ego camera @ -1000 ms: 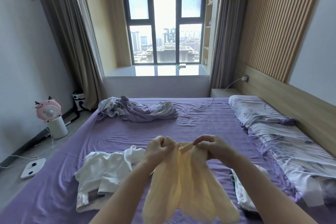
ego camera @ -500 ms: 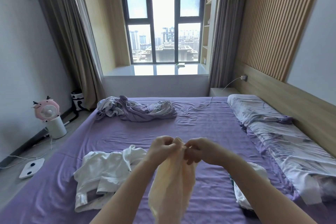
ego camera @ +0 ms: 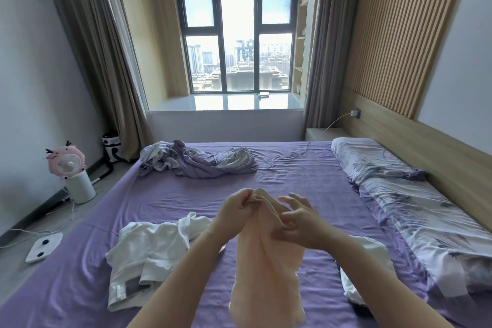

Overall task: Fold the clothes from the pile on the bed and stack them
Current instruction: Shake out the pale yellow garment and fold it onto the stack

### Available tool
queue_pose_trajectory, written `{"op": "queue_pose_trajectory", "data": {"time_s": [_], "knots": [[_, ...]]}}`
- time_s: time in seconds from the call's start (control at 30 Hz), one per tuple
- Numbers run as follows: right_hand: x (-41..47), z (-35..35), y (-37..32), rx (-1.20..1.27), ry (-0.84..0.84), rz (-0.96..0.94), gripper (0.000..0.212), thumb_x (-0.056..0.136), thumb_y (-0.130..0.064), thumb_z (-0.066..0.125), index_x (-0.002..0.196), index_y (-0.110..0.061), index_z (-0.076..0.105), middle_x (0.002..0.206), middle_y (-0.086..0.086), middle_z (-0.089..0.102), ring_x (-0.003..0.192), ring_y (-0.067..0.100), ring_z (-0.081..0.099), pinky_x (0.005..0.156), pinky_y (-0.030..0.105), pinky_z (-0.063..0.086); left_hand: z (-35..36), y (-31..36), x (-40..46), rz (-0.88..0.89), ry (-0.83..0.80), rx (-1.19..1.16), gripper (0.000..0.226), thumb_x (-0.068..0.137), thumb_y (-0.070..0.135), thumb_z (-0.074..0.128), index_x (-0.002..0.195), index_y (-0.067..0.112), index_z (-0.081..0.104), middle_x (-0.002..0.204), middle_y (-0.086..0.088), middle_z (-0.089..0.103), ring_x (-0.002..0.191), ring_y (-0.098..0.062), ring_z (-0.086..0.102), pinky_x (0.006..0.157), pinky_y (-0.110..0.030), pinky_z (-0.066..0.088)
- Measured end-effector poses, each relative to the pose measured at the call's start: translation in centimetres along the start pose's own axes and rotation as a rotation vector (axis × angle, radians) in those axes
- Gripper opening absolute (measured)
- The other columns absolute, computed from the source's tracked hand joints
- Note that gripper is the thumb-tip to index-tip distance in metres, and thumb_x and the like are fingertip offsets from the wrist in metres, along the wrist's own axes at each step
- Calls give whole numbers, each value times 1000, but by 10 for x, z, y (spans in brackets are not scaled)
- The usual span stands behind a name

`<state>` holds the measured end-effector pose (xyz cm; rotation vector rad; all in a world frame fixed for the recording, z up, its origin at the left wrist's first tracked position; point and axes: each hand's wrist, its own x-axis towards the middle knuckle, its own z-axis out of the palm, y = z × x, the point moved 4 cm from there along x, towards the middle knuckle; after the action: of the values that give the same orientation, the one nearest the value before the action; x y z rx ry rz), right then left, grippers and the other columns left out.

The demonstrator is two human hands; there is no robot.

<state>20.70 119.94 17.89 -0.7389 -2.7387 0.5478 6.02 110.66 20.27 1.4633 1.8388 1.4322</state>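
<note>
Head view shows a pale peach, soft knitted garment (ego camera: 266,261) hanging in the air above the purple bed sheet (ego camera: 292,181), its long axis running straight down from the top edge towards the person. The left hand (ego camera: 237,208) pinches that top edge, fingers curled tight on the bunched cloth. The right hand (ego camera: 295,218) lies just beside it on the right, against the cloth a little lower, its fingers spread and loosely bent, gripping nothing that shows. So the free right hand is the nearer one for taking a fresh hold farther down the hanging length, and that looks like the coming move. A crumpled white shirt (ego camera: 149,255) lies on the sheet to the left, well below the hands.
</note>
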Motion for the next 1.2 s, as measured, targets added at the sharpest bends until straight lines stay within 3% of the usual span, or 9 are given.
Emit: {"op": "queue_pose_trajectory", "data": {"time_s": [0.1, 0.2, 0.33, 0.47, 0.63, 0.73, 0.9, 1.1, 1.2], "knots": [[-7, 9, 7, -127, -59, -36, 34, 75, -44, 70, 102, -24, 70, 151, -6, 26, 145, 17, 1, 116, 32, 10, -5, -4, 4, 6, -6, 78, 20, 86, -5, 55, 86, 13, 62, 76, 6, 58, 69, -2, 50, 66, -17, 39], [-11, 3, 2, -160, 20, -106, 34, 77, -42, 69, 97, -15, 70, 146, -4, 36, 144, 17, 6, 114, 29, 16, -8, -14, 4, -4, 4, 162, 19, 84, -7, 52, 89, 9, 63, 77, 5, 58, 75, -10, 51, 72, -25, 39], [-20, -15, -17, -287, 239, -295, 25, 67, -37, 78, 76, -16, 68, 119, 0, 59, 126, 29, 44, 93, 43, 42, -12, -28, 1, -72, 36, 226, 10, 87, 2, 55, 89, 9, 62, 76, 4, 59, 75, -13, 52, 71, -27, 39], [-17, -11, -34, -252, 251, -395, 28, 61, -34, 82, 66, -15, 62, 88, -5, 66, 103, 21, 58, 91, 35, 39, -14, -38, 0, -142, 56, 251, 9, 88, 3, 54, 90, 7, 62, 81, -5, 62, 77, -16, 52, 72, -30, 40], [-9, 2, -29, 91, -17, -265, 25, 75, -28, 74, 73, -12, 54, 103, 4, 62, 118, 5, 44, 112, 22, 10, -19, -42, 1, -183, 64, 219, 16, 87, -4, 49, 93, 3, 63, 82, -7, 61, 78, -17, 52, 71, -29, 39], [-10, 0, -29, 88, -52, -267, 31, 73, -32, 76, 70, -31, 45, 78, -6, 48, 88, 9, 41, 101, 26, 27, -22, -44, 2, -182, 49, 206, 16, 88, -2, 49, 93, 3, 63, 84, -8, 61, 78, -17, 52, 71, -30, 40], [-8, -8, -16, -21, 60, -226, 34, 75, -44, 72, 98, -18, 67, 91, 0, 63, 99, 14, 48, 92, 29, 34, -36, -56, 3, -198, 28, 144, 16, 87, -2, 52, 91, 8, 64, 79, -2, 59, 73, -13, 50, 65, -21, 38], [4, -1, 11, 51, -30, 83, 47, 89, -28, 60, 132, -13, 49, 108, 7, 63, 103, 24, 58, 86, 29, 40, -40, -71, 6, -223, -25, 48, 10, 89, 5, 60, 96, 9, 67, 87, -8, 65, 81, -17, 56, 76, -33, 43], [13, 4, 16, 61, 19, 146, 25, 86, -22, 59, 108, -10, 65, 101, 8, 69, 96, 25, 61, 81, 31, 44, -36, -74, 13, -204, 5, 163, 12, 89, 9, 60, 97, 12, 70, 87, -3, 67, 81, -14, 58, 75, -28, 43]]}}
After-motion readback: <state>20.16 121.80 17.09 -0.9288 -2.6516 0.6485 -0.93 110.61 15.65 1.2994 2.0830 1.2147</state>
